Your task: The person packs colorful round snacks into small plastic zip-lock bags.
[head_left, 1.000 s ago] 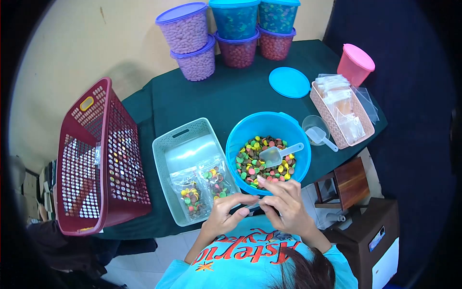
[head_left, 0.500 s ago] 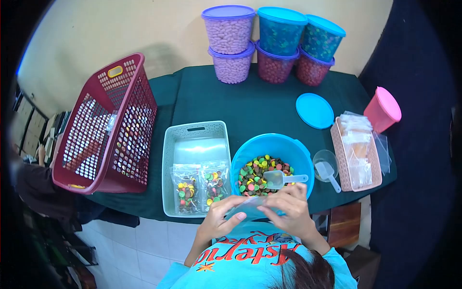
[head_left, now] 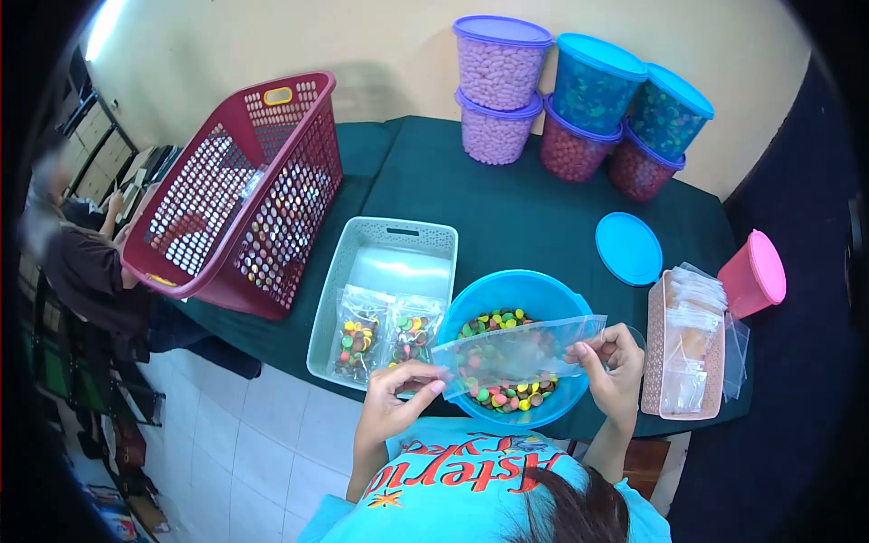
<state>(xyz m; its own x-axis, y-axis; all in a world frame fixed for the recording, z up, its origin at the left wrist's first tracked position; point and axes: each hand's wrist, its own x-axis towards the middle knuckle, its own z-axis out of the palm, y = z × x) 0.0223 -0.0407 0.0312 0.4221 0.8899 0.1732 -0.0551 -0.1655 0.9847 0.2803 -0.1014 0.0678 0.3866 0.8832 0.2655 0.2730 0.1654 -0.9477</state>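
Observation:
A clear plastic bag, flat and see-through, is stretched between my two hands above the blue tub. My left hand pinches its left end between thumb and fingers. At the other end, my right hand pinches a corner. Below the bag, the tub holds colourful button-shaped candies in green, yellow, pink and brown. The scoop inside the tub cannot be made out behind the bag. Left of the tub, a pale green tray contains two filled clear bags of the same candies.
A pink basket with clear bags stands on the right, near a pink container and a blue lid. Stacked candy tubs line the wall. A large maroon basket is at left, and another person stands beyond it.
My hands have moved apart, pulling the bag out wide and flat over the tub. The view has shifted, so the table appears tilted and farther right.

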